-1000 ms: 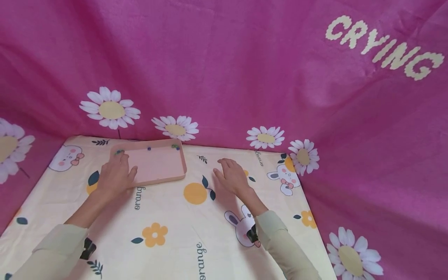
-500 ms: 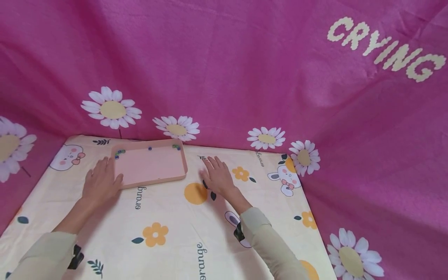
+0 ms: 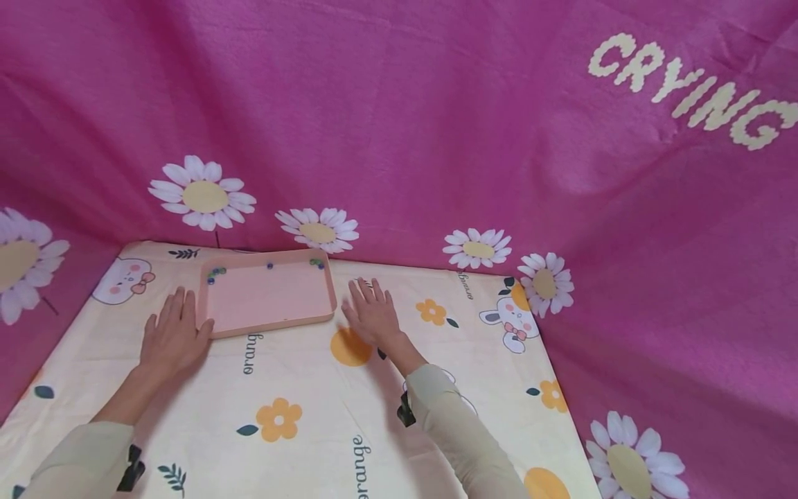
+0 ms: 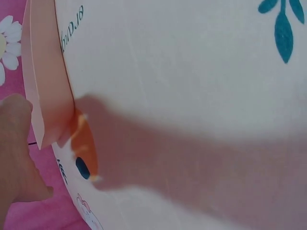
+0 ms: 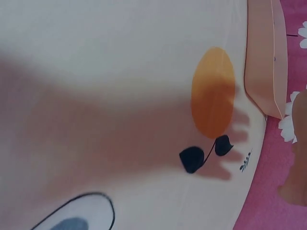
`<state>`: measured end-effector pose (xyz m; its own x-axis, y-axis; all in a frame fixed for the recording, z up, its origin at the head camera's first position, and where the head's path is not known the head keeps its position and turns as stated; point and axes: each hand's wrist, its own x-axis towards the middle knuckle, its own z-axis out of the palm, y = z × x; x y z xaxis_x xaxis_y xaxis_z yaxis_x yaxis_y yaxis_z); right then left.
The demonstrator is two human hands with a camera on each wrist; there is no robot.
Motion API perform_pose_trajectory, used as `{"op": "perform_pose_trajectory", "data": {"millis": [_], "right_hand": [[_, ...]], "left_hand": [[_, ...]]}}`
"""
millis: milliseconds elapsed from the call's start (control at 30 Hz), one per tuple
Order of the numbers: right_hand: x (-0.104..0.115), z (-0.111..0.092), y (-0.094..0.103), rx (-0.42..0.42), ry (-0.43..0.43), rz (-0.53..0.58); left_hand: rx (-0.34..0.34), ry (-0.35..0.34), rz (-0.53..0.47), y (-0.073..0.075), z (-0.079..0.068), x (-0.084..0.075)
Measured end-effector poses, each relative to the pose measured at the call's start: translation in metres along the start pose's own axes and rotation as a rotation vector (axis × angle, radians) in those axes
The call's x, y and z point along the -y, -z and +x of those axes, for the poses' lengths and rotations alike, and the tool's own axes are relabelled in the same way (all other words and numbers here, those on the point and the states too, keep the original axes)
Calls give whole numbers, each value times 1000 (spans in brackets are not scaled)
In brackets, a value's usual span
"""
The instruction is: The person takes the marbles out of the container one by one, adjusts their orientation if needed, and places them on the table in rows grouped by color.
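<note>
A shallow pink rectangular tray [image 3: 268, 298] lies on the patterned cloth, left of centre. Small round blue and green pieces, like marbles or beads, sit inside it: a group [image 3: 215, 272] in the far left corner, one piece [image 3: 270, 265] along the back wall, and another group [image 3: 317, 263] at the far right corner. My left hand [image 3: 171, 339] is beside the tray's near left corner, straight-fingered, its thumb right at the edge. Just off the right end is my right hand [image 3: 376, 319], fingers spread and holding nothing. Both wrist views show the tray's outer wall [image 4: 50, 72] near a hand.
A cream cloth [image 3: 324, 416] printed with oranges, flowers and rabbits covers the surface. Magenta fabric [image 3: 386, 138] with daisies rises behind it and on both sides. The tray stands close to the back edge. A dark device [image 3: 406, 410] is worn at each wrist.
My left hand has pulled back from over the tray's left end to outside its near left corner. My right hand has moved left, towards the tray's right end.
</note>
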<state>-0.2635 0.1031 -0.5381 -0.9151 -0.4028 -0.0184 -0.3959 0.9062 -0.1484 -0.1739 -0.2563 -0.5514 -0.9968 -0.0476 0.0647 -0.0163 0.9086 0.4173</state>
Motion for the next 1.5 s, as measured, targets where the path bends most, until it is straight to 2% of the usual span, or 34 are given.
{"op": "perform_pose_trajectory", "data": {"millis": [167, 367, 533, 933, 1200, 1500], "right_hand": [[9, 8, -5, 46, -33, -37], [17, 16, -15, 59, -65, -95], [21, 21, -22, 65, -59, -152], [22, 30, -30, 109, -64, -133], [18, 37, -30, 135, -29, -150], [20, 43, -28, 200, -46, -100]], "left_hand": [[6, -1, 12, -4, 1, 7], [27, 17, 24, -9, 4, 11], [30, 36, 16, -12, 6, 14], [70, 21, 56, -17, 10, 22], [107, 4, 37, -18, 15, 26], [178, 44, -28, -15, 19, 28]]}}
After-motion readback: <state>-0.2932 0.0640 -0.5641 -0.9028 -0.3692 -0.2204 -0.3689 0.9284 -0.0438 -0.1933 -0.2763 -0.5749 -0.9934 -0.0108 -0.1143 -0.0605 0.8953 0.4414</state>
